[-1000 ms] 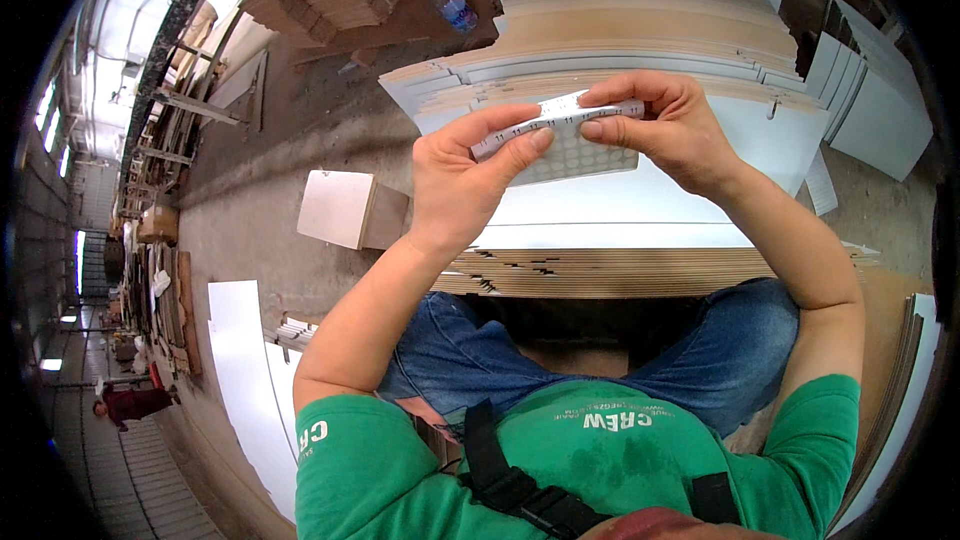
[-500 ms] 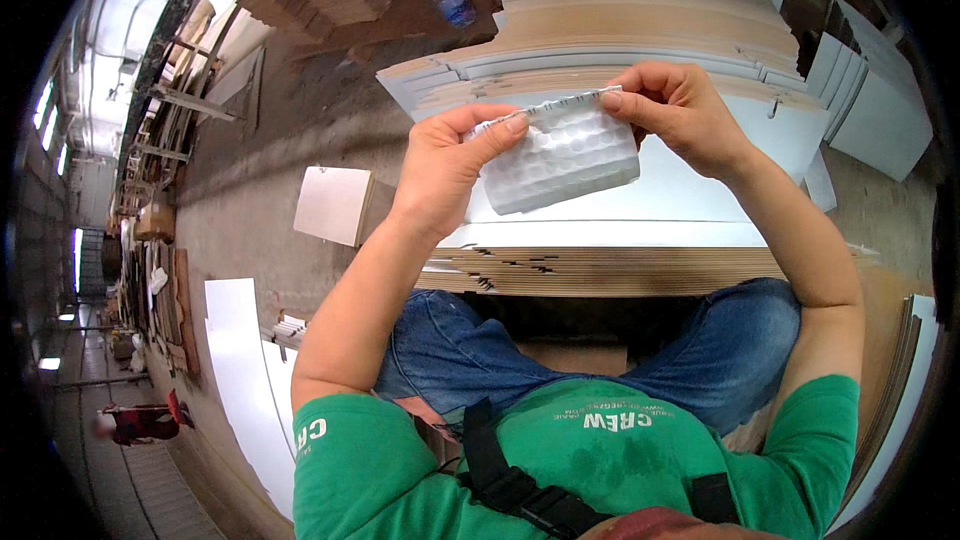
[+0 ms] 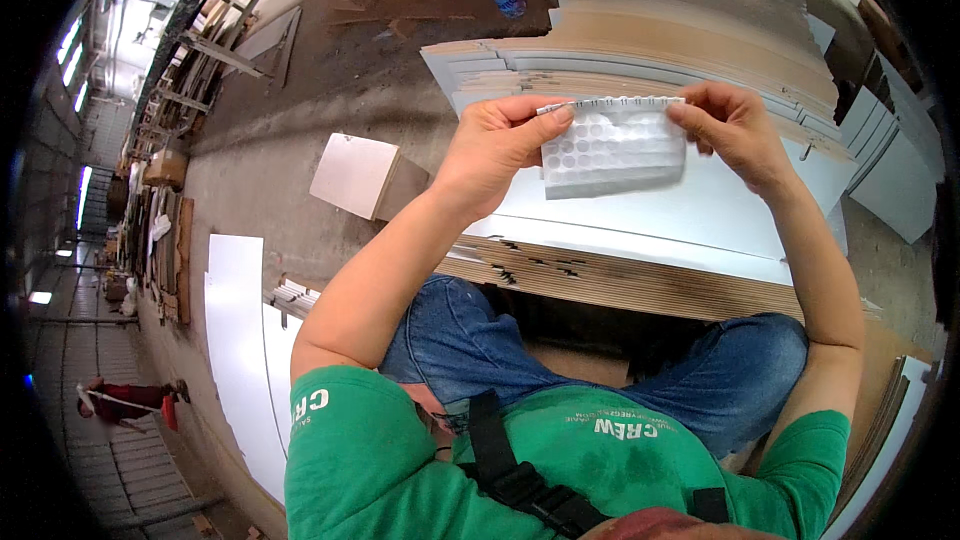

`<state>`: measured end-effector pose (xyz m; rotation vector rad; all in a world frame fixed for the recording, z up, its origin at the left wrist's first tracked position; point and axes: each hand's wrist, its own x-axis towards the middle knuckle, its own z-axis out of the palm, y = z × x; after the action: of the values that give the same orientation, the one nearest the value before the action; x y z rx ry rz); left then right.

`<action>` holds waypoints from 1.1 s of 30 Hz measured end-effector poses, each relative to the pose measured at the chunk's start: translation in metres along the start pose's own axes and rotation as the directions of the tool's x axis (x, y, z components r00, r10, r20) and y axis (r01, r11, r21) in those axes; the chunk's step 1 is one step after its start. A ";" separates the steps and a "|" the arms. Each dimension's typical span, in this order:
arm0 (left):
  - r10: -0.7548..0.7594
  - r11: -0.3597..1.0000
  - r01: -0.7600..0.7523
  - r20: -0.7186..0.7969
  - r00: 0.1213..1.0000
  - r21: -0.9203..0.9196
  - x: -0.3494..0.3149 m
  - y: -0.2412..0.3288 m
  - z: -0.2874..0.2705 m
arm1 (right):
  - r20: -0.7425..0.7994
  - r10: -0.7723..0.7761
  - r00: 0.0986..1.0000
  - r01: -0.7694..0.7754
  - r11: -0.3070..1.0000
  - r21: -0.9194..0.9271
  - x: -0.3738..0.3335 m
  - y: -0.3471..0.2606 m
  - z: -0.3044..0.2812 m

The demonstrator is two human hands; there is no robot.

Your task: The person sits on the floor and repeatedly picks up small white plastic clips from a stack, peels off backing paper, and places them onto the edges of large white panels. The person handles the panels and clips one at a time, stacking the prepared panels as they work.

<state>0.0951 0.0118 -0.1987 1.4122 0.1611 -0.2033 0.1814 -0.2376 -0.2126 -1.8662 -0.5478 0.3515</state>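
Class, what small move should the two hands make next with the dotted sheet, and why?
Probably the right hand should try lifting one round dot while the left hand steadies the dotted sheet: both pinch near its upper corners, and rows of dots face the viewer.

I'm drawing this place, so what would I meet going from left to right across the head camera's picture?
Person in dark red, long white board, pale block, left hand, dotted sheet, right hand, white boards at the far right.
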 end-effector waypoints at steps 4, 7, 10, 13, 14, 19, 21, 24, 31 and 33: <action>0.086 0.963 -0.088 0.018 0.996 0.253 0.001 -0.011 0.014 | 0.032 -0.435 0.900 0.417 0.838 -0.353 -0.003 -0.013 0.014; 0.108 0.975 -0.119 0.068 0.992 0.189 0.006 -0.027 0.027 | 0.131 -0.618 0.775 0.604 0.664 -0.442 -0.007 -0.020 0.040; 0.119 0.968 -0.146 0.136 0.983 0.206 0.007 -0.031 0.037 | 0.163 -0.617 0.770 0.607 0.629 -0.485 -0.007 -0.016 0.052; 0.092 0.960 -0.129 0.152 0.984 0.249 0.007 -0.032 0.040 | 0.172 -0.608 0.776 0.600 0.625 -0.498 -0.009 -0.014 0.053; 0.065 0.953 -0.105 0.145 0.987 0.285 0.006 -0.031 0.041 | 0.180 -0.597 0.782 0.594 0.624 -0.508 -0.009 -0.014 0.053; -0.013 0.959 -0.034 0.163 0.986 0.282 0.008 -0.035 0.037 | 0.227 -0.583 0.780 0.589 0.561 -0.582 -0.010 -0.011 0.058; -0.086 0.975 0.046 0.177 0.980 0.216 0.009 -0.036 0.032 | 0.256 -0.597 0.761 0.598 0.492 -0.633 -0.013 -0.010 0.062; -0.198 0.980 0.192 0.201 0.959 0.049 0.013 -0.037 0.026 | 0.238 -0.641 0.730 0.581 0.398 -0.710 -0.020 -0.013 0.072; -0.240 0.894 0.218 0.009 0.971 0.392 0.028 -0.042 -0.023 | 0.333 0.076 0.940 -0.211 0.897 0.389 0.006 0.010 0.033; -0.103 0.841 0.163 -0.143 0.984 0.517 0.038 -0.042 -0.057 | 0.221 0.173 0.960 -0.256 0.860 0.441 0.018 0.032 0.010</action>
<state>0.1226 0.0607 -0.2565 1.9681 0.3134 -0.3008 0.1986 -0.2295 -0.2453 -1.4334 -0.3286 0.7365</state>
